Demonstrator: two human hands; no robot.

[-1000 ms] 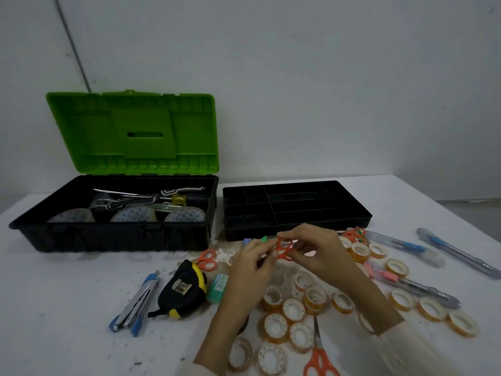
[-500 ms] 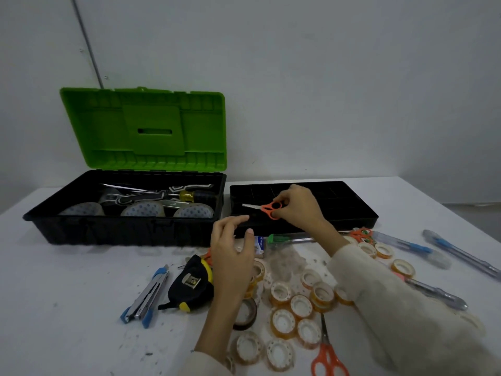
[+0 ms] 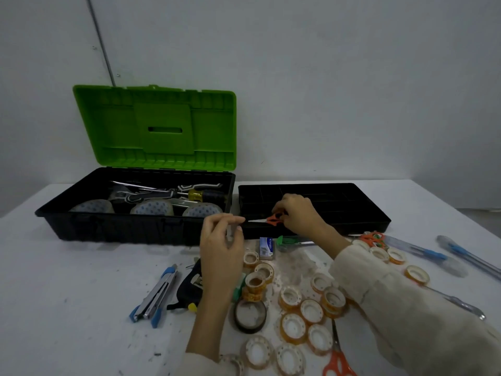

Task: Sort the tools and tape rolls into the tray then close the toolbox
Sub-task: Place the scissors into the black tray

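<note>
Small orange scissors (image 3: 272, 220), centre frame, pinched by the handles in right hand (image 3: 296, 215) over front-left of black tray (image 3: 357, 207); long axis runs L-R, blade tip toward left hand (image 3: 221, 240) just beside it, fingers loosely curled, apparently empty

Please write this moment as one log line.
right hand: holds scissors over tray | left hand: raised, grip unclear | toolbox: open

We've got the black plastic toolbox (image 3: 122, 229) at ten o'clock, its green lid (image 3: 154, 126) standing open; the black divided plastic tray (image 3: 349, 204) at one o'clock, small orange-handled scissors (image 3: 271, 220) pinched by the right hand (image 3: 296, 213) over its near-left corner; clear and amber tape rolls (image 3: 293, 326) scattered at six o'clock.
</note>
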